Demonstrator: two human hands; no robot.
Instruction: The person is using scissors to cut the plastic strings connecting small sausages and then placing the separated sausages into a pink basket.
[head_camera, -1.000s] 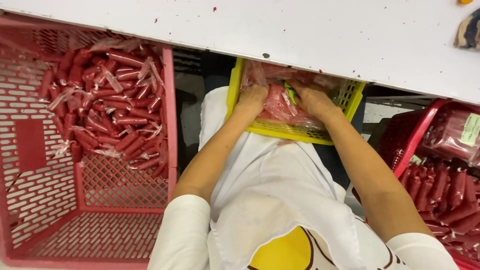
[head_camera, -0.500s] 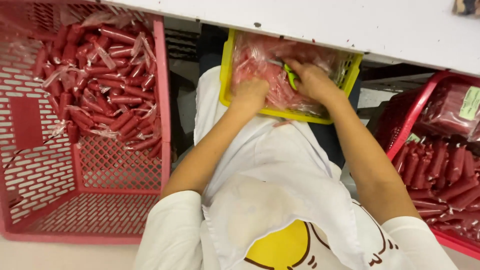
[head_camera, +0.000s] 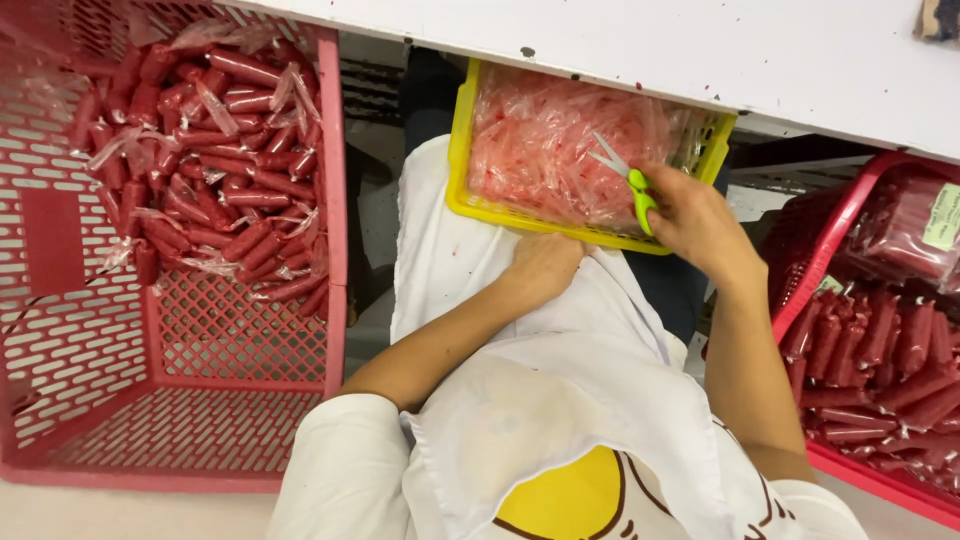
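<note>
1. Closest to the camera is the person's white apron (head_camera: 560, 400), with a yellow shape on it. The yellow basket (head_camera: 462, 150) sits on the lap just past the apron, and it is the landmark here.
2. The left hand (head_camera: 540, 268) rests on the apron, touching the near rim of the yellow basket. Its fingers are curled together. I cannot tell if it holds anything.
3. The right hand (head_camera: 695, 220) is at the near right corner of the yellow basket. Its fingers are closed around the green scissors (head_camera: 628, 180).
4. The scissors have green handles and pale blades. The blades point up and to the left, over the stuff in the basket.
5. The yellow basket is full of clear wrappers (head_camera: 560, 140) that look pink.
6. Left of the yellow basket is a big pink crate (head_camera: 330, 250). Red sausages (head_camera: 220, 160) are piled in its far end.
7. Right of the yellow basket is a red crate (head_camera: 830, 240) with more red sausages (head_camera: 880, 370) and a wrapped pack (head_camera: 910, 230).
8. Past the yellow basket, covering its far edge, is the white tabletop (head_camera: 700, 50).
</note>
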